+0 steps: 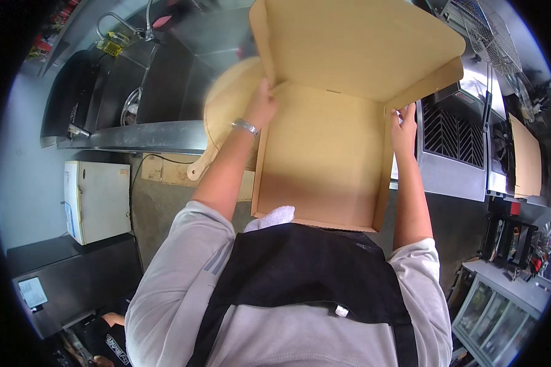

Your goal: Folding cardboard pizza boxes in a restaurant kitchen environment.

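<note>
A cardboard pizza box (323, 151) lies before me with its lid raised and its inside bare. My left hand (262, 106) grips the left side of the box near the lid's fold. On the opposite side my right hand (405, 124) holds the right wall close to the hinge corner. Under and beyond my left forearm is a round wooden pizza peel (225, 101), its handle pointing down and left. A light-coloured cloth (273, 217) shows between the box's near edge and my black apron.
Left are a steel sink (165, 87) with a faucet and a white chest freezer (98, 202). A grill with ridged plates (454, 133) stands right, below wire fryer baskets (489, 36). A glass-topped display fridge (493, 316) is lower right. Another person's arm (114, 319) shows lower left.
</note>
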A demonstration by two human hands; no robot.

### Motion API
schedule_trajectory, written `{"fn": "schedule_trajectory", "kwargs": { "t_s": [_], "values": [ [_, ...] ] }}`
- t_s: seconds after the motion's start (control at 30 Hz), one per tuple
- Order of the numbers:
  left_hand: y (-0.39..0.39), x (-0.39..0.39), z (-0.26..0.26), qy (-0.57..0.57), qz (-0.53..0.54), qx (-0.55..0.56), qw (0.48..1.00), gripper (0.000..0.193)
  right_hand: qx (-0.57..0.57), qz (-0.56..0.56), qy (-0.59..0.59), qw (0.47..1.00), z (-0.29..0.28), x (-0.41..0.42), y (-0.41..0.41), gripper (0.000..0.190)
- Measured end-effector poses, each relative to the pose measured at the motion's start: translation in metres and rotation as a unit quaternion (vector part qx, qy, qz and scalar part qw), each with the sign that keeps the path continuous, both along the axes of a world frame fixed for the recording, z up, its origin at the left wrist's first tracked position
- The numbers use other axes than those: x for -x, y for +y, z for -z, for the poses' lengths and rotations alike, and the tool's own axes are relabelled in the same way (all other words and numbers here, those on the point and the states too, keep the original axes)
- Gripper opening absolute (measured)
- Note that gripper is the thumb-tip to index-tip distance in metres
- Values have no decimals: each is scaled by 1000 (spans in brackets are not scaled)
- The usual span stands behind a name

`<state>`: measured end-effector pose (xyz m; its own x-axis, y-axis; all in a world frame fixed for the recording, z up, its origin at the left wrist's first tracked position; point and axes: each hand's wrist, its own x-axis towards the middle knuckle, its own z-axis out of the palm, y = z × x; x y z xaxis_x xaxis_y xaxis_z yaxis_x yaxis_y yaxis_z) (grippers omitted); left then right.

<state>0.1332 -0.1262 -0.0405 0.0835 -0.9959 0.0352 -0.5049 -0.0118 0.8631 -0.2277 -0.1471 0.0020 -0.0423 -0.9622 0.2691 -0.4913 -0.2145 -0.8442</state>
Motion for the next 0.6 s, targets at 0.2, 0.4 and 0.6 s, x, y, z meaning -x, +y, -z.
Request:
{"fn": "schedule_trajectory", "kwargs": {
  "t_s": [0.2,0.4,0.6],
  "values": [
    [2,-3,5,-39,-19,49,998,76,1,-2,-3,1000,2,-3,2,39],
    [4,6,-6,-71,-58,13,996,62,6,6,-4,1000,1,-3,2,34],
    [-2,7,-11,-15,-114,71,991,44,-57,63,59,995,-18,-1,-20,33]
  ]
}}
